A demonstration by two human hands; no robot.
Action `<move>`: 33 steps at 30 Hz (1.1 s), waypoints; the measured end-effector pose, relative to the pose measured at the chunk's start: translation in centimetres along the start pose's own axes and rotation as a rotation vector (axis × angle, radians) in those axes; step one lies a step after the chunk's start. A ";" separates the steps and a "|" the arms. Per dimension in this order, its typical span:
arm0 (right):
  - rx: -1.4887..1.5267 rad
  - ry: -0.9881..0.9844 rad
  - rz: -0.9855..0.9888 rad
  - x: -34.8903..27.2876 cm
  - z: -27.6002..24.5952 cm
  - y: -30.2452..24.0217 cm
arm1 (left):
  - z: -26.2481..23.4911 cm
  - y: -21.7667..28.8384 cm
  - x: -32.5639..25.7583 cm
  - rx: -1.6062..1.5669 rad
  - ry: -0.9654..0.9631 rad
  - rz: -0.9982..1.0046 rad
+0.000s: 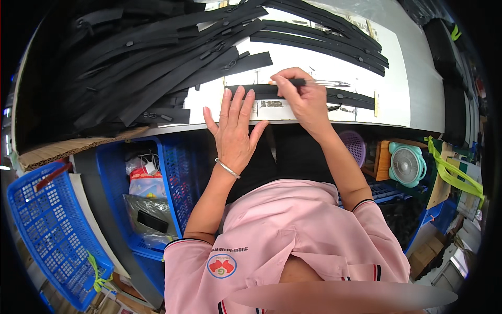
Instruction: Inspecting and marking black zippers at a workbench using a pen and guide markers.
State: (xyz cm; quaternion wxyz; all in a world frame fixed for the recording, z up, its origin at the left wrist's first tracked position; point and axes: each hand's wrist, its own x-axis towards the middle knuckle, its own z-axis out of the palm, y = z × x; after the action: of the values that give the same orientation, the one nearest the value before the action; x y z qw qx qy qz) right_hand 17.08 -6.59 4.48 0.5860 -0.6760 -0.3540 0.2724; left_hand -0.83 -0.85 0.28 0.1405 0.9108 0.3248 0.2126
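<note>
A black zipper (pixel 360 99) lies across the white board (pixel 397 68) on the table in front of me. My left hand (pixel 234 118) rests open on its left end, fingers stretched out and fingertips on the tape. Pinched in my right hand (pixel 307 102) is a pen (pixel 327 83) with a black grip and a clear barrel, held nearly level just above the zipper. The pen's tip end is near my thumb and forefinger; I cannot tell whether it touches the tape. Several more zippers (pixel 324 41) lie along the board's far side.
A large heap of black zippers (pixel 136 68) covers the table's left, beside a cardboard edge (pixel 78 148). Below stand a blue crate (pixel 117 178) with bags and a phone (pixel 152 222), a blue basket (pixel 49 225), a purple basket (pixel 353 146) and a small turquoise fan (pixel 408 165).
</note>
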 end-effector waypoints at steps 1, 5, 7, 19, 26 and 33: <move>0.020 -0.019 -0.048 0.3 0.5 0.6 | -0.1 0.1 0.1 0.000 -0.005 0.003; -0.145 -0.058 -0.181 0.7 1.2 2.5 | 0.0 0.0 0.1 -0.009 -0.012 0.007; -0.300 -0.057 -0.345 0.6 1.3 2.6 | -0.2 0.0 0.1 -0.010 -0.015 0.001; -0.213 -0.011 -0.177 0.3 2.1 1.8 | 0.0 0.0 0.0 0.008 -0.002 0.010; -0.324 -0.130 -0.418 0.3 0.6 2.8 | 0.2 0.1 0.0 0.011 0.015 0.013; -0.534 -0.171 -0.578 0.8 0.4 3.3 | 0.1 0.2 0.2 0.007 0.004 0.012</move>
State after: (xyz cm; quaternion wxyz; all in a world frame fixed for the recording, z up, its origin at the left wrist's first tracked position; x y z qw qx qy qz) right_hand 17.77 -5.96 1.20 0.4106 -0.6520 -0.6354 0.0503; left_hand -0.51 -0.86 0.29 0.1356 0.9126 0.3206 0.2144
